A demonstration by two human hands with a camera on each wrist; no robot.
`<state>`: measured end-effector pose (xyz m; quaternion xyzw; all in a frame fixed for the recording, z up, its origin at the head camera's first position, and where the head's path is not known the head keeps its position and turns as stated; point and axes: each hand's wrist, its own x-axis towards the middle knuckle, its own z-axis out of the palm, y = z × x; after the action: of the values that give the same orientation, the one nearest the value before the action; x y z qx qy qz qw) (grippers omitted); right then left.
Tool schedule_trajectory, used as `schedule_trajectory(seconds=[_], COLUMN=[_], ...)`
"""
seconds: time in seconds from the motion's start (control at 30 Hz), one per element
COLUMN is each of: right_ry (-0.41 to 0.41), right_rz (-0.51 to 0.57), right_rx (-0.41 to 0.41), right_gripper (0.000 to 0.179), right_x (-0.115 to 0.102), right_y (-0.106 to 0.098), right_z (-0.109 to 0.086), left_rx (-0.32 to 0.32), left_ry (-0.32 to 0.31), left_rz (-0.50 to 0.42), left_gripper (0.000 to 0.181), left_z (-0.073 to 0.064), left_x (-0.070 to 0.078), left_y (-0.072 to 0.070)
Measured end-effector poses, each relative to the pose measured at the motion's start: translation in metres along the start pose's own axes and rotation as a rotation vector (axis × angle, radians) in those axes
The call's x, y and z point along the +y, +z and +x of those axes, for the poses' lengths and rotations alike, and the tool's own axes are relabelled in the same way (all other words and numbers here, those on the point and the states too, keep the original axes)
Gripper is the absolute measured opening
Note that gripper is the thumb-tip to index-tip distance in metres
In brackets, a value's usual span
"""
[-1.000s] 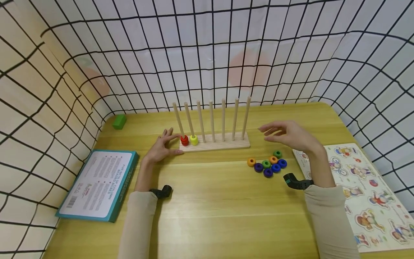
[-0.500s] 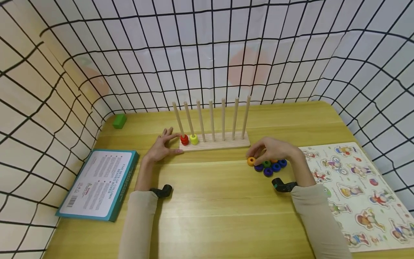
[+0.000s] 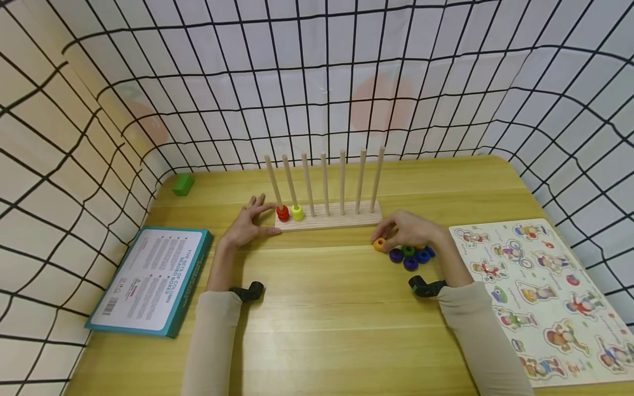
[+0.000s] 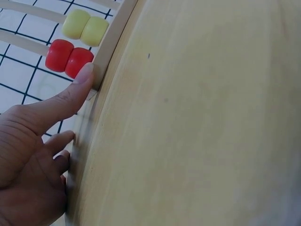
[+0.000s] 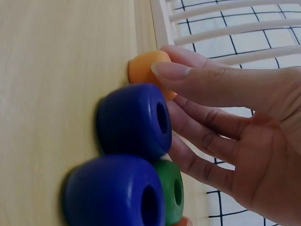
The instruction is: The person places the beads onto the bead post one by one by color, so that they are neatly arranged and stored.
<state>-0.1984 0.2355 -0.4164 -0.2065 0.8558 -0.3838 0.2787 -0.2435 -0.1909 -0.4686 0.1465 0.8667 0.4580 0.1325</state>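
Observation:
My left hand [image 3: 242,226] holds the left end of a wooden peg rack [image 3: 337,222], thumb at its front corner and index finger by the red beads [image 3: 282,213]. Yellow beads [image 3: 297,213] sit on the second peg; the other pegs are bare. Beyond the rack's right end, my right hand [image 3: 408,228] pinches an orange bead [image 5: 141,69] between thumb and fingers, low over the table. Beside it lie dark blue beads [image 5: 129,122] and a green bead [image 5: 170,188]. The hand partly covers the loose beads in the head view.
A teal-edged box [image 3: 143,280] lies at the left, with a green block [image 3: 183,185] behind it. At the right lies a picture puzzle board [image 3: 540,297], partly under the right sleeve. Black netting [image 3: 317,82] rises behind the table.
My right hand has come down and left from above the table to the loose beads. It now pinches the orange bead, shifted slightly left. The left hand has stayed put.

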Motion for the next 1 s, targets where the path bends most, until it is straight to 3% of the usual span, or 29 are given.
schedule_trajectory(seconds=[0.17,0.47,0.57,0.73,0.8,1.0], right_ry=[0.008,-0.002,0.001,0.006,0.004,-0.028], right_rz=[0.048,0.019,0.014,0.007,0.010,0.010], right_rx=[-0.005,0.026,0.031,0.039,0.043,0.052], right_gripper=[0.027,0.028,0.029,0.029,0.029,0.026], right_x=[-0.004,-0.001,0.000,-0.001,-0.001,-0.002], right_y=[0.002,0.003,0.003,0.004,0.005,0.007], right_z=[0.002,0.004,0.005,0.005,0.005,0.007], left_rx=[-0.004,0.000,-0.004,-0.007,-0.005,-0.004], left_ry=[0.000,0.007,0.003,0.000,0.001,-0.002], left_rz=[0.003,-0.001,-0.002,-0.001,0.003,0.005], left_gripper=[0.073,0.072,0.071,0.071,0.072,0.073], left_z=[-0.001,-0.002,-0.007,-0.006,-0.002,-0.002], left_x=[0.000,0.001,0.013,0.010,0.000,0.002], left_y=[-0.002,-0.001,-0.002,-0.002,-0.001,-0.002])
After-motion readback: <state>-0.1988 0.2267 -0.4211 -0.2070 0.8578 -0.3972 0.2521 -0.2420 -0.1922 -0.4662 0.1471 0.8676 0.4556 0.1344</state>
